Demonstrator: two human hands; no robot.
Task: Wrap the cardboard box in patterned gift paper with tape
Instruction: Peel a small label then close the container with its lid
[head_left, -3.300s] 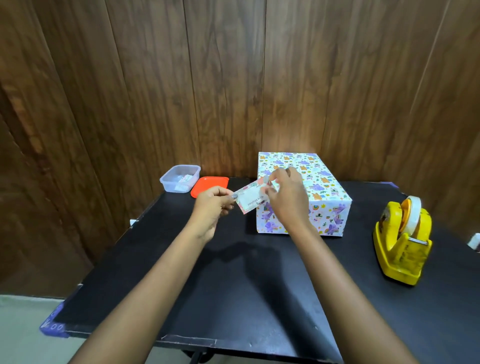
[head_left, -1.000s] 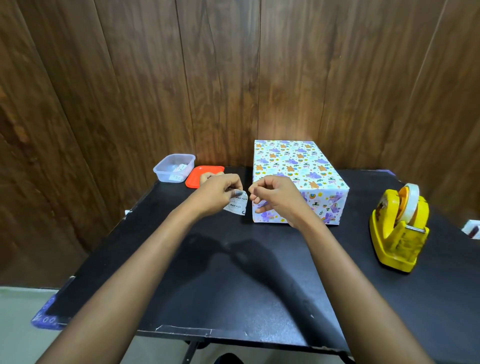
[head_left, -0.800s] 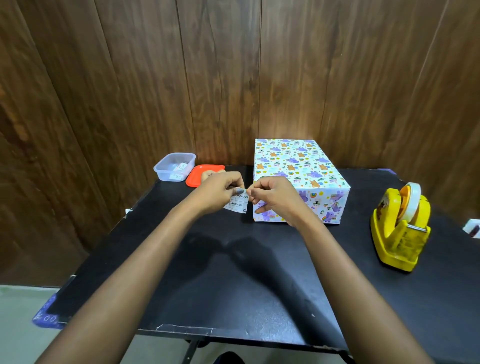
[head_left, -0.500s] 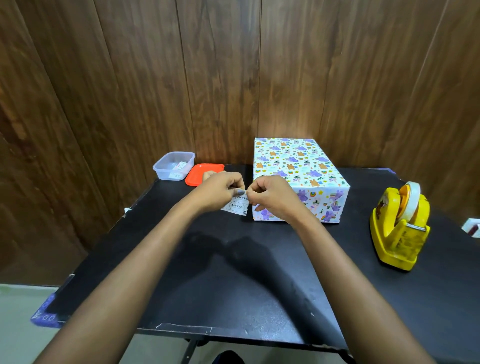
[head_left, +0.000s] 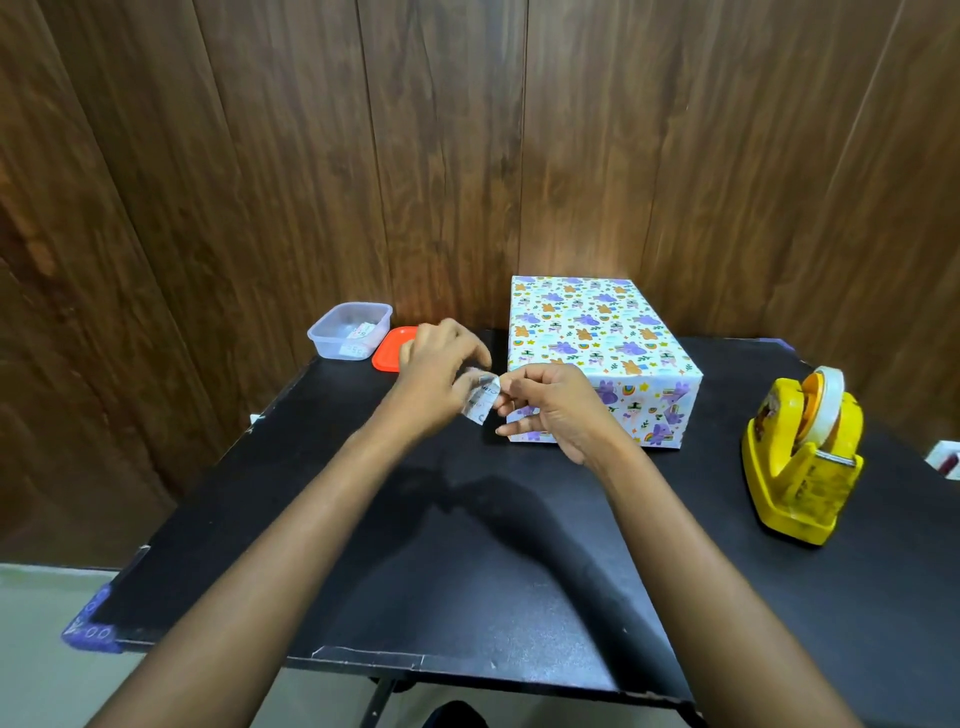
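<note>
Cardboard box (head_left: 587, 332), fully covered in white patterned gift paper with purple and orange animals, sat toward the far edge of the black table (head_left: 467, 571), a little right of the middle. Its long axis ran from the near edge away to the far edge, with a short end facing the person. No bare cardboard showed on the faces in view, so the wrapping looked as good as done.

Over by the right edge stood the yellow tape dispenser (head_left: 800, 457), roll loaded, well apart from both hands. At the far left corner sat a clear plastic tub (head_left: 349, 332) with paper bits inside, its flat orange lid (head_left: 390, 356) just beside it.

Now the hands, up above the table in front of the box's near left corner. The right hand (head_left: 550, 405) had thumb and forefinger pinched on a small white printed paper slip (head_left: 482, 402). The left hand (head_left: 436, 374) was at the slip's other side, fingers loosely bent and blurred; whether it was gripping the slip or had let go, I couldn't tell.

The key line-up was that the box lay just beyond the hands and to their right, with the right hand clearly nearer. If that slip was a label, my guess is a short reach forward-right would land it on the box.
</note>
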